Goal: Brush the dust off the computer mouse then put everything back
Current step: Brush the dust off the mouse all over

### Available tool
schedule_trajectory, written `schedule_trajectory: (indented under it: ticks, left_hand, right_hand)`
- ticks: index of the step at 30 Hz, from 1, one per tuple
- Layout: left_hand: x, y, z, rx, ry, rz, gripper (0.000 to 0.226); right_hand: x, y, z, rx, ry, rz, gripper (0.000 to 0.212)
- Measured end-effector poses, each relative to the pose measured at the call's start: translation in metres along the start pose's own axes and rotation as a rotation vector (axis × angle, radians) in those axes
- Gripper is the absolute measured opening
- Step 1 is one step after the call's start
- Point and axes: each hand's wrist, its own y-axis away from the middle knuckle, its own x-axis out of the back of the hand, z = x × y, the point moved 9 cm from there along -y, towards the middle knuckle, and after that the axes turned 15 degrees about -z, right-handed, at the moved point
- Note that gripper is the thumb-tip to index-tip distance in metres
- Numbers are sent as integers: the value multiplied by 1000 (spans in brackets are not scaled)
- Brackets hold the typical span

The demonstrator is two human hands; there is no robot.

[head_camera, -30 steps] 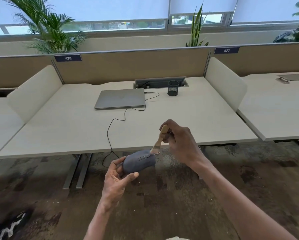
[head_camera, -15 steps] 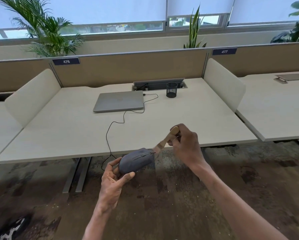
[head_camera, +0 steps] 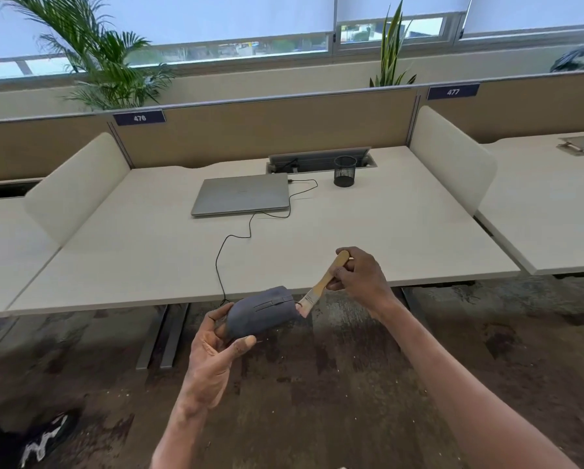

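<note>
A dusty grey computer mouse (head_camera: 262, 313) is held in the air just in front of the desk's front edge, gripped at its back end by my left hand (head_camera: 214, 357). Its black cable (head_camera: 231, 236) runs up over the desk to the closed laptop (head_camera: 241, 194). My right hand (head_camera: 361, 277) holds a small paintbrush (head_camera: 322, 282) by its wooden handle. The bristles touch the front tip of the mouse, at its right end.
The pale desk (head_camera: 368, 238) carries the laptop and a black mesh pen cup (head_camera: 344, 170) near a cable tray at the back. Curved side dividers stand left and right. Dark patterned carpet lies below. A shoe (head_camera: 43, 441) shows at the lower left.
The brush has swept from the top of the mouse to its front tip, the handle now leaning more to the right. The mouse stayed in my left hand, tilting slightly.
</note>
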Motion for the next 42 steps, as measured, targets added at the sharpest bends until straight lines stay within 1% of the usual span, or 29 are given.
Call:
schedule_trajectory:
  ticks: [3, 8, 11, 13, 16, 19, 21, 23, 25, 27, 29, 31, 33, 35, 39, 42]
  left_hand:
    - [-1, 0, 8, -19, 43, -6, 62]
    - [-5, -5, 18, -46, 85, -16, 61]
    - [-7, -8, 21, -59, 98, -5, 61]
    - [-7, -10, 23, -65, 98, 13, 63]
    - [-8, -11, 24, -71, 88, 39, 64]
    - [-10, -12, 22, -69, 69, 67, 64]
    - [-11, -12, 20, -76, 64, 95, 65]
    - [-13, -13, 19, -84, 68, 111, 65]
    - [-17, -15, 17, -87, 63, 113, 66]
    - [-21, -17, 16, -86, 43, 102, 66]
    - [-25, -17, 14, -90, 29, 89, 66]
    - [-26, -17, 13, -94, 37, 87, 66]
    - [-27, -17, 12, -91, 39, 95, 68]
    - [-30, -18, 10, -89, 31, 96, 69]
    - [-39, -21, 9, -90, 49, 83, 78]
    - [-49, -24, 10, -110, 26, 135, 71]
  right_hand:
    - [-3, -10, 8, -22, 46, -18, 35]
    - [-19, -19, 8, -40, 269, -49, 32]
    - [-19, -15, 7, -45, 456, -9, 32]
    - [-10, -9, 6, -53, 510, 55, 32]
    - [11, 8, -4, -15, 438, 203, 30]
    - [35, 33, -26, 100, 302, 410, 27]
    - [44, 49, -41, 186, 204, 495, 26]
    - [43, 57, -54, 275, 105, 489, 24]
    - [35, 60, -62, 330, 53, 430, 24]
    - [27, 61, -67, 339, 164, 400, 24]
    - [28, 68, -71, 341, 286, 457, 25]
    - [32, 74, -77, 389, 305, 506, 25]
    - [29, 73, -81, 423, 285, 456, 25]
    - [27, 70, -76, 402, 275, 411, 24]
    - [47, 74, -53, 314, 196, 459, 23]
    - [68, 78, -39, 286, 150, 481, 24]
